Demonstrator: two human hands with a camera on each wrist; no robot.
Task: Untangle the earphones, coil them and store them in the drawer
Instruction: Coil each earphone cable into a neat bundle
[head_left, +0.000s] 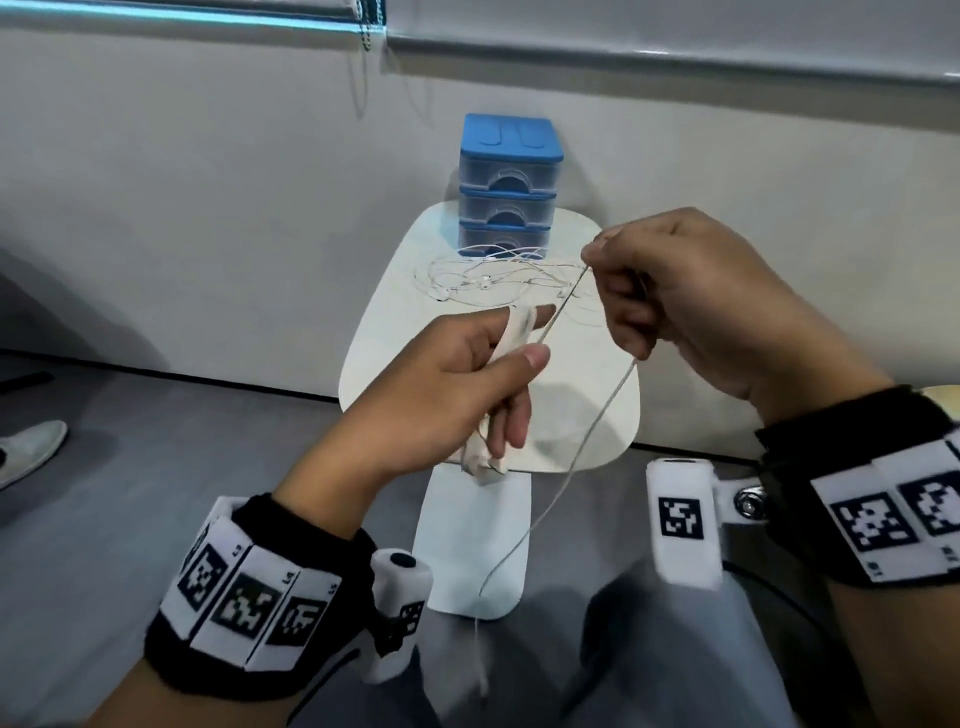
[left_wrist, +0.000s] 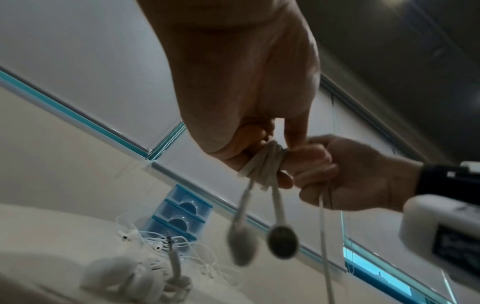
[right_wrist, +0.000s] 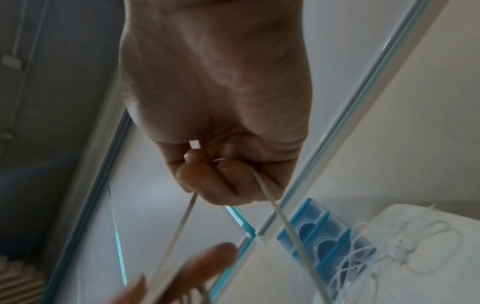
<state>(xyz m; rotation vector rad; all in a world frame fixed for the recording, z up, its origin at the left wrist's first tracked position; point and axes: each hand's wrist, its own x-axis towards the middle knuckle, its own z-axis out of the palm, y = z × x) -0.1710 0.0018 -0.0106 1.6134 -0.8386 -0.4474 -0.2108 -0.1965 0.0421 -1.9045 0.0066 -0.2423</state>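
Head view first: the left hand is up over the near part of the small white table, fingers mostly straight with the earphone cable wound around them in several turns and the thumb pressed down on the wraps. The right hand is just to its right, fingers curled, pinching the free run of that cable; from the pinch one stretch goes tight across to the left fingers and the rest drops down past the near edge of the table. A loose pile of more white earphones lies toward the far edge, right in front of the blue drawer unit, which sits at the far edge against the wall with all three drawers closed.

Left wrist view: the coil is bunched around the left fingers, and two earbuds dangle below it, blurry. The right hand is closed around the cable just beside the coil. The drawers and the tangle are behind.

Right wrist view: the right fingers are clamped together on the cable, two strands leaving the fist. The left fingertips show at the bottom, blurred.
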